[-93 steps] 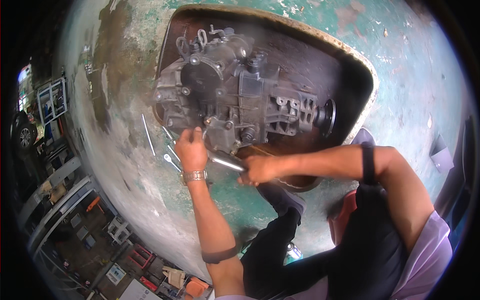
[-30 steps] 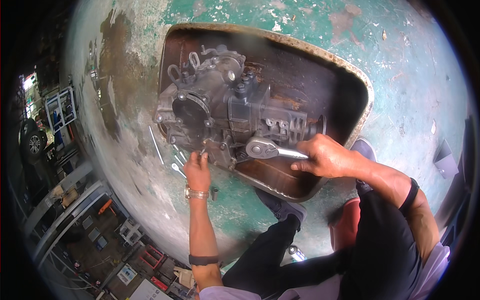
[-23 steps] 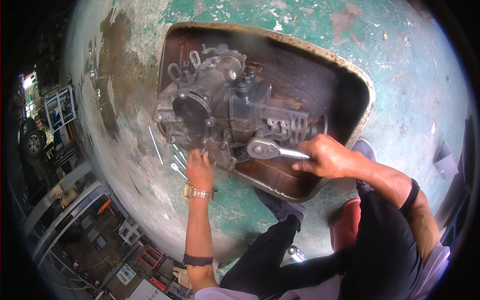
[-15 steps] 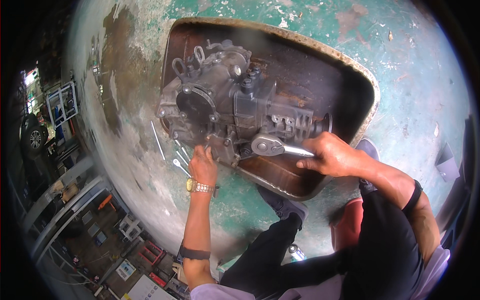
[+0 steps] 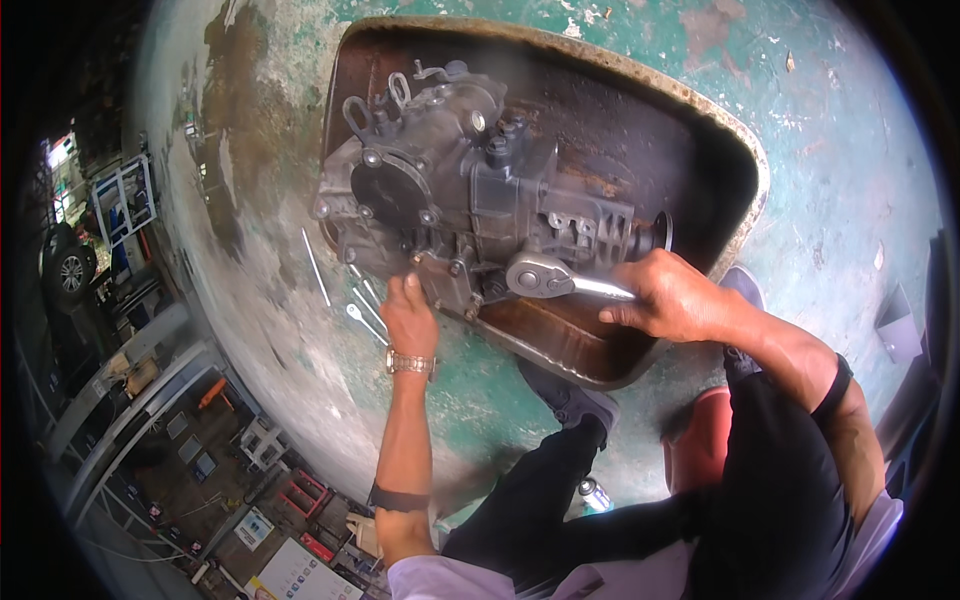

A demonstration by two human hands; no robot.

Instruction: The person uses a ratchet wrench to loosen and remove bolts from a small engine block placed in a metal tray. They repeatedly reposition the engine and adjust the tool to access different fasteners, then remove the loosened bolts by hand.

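A dark, greasy gearbox (image 5: 455, 195) with bolted covers lies in a deep rusty metal tray (image 5: 762, 185). My right hand (image 5: 682, 296) is wrapped round the handle of a ratchet wrench (image 5: 545, 277). The wrench's round head is over the near side of the gearbox, below the finned part of the housing; whether it sits on a bolt is hidden. My left hand (image 5: 409, 318) is at the gearbox's near left edge, beside a small bolted cover plate (image 5: 445, 283). Its fingers are drawn together against the plate's edge, and anything between them is hidden.
Several slim metal tools, including a small ratchet (image 5: 366, 322), lie on the worn green floor left of the tray. A red stool (image 5: 698, 440) and a spray can (image 5: 593, 495) are near my legs. Shelving and scattered gear fill the lower left.
My left hand has turned a little at the wrist, and its fingertips are slightly higher along the cover plate. The ratchet wrench stays in my right hand. The view has shifted slightly.
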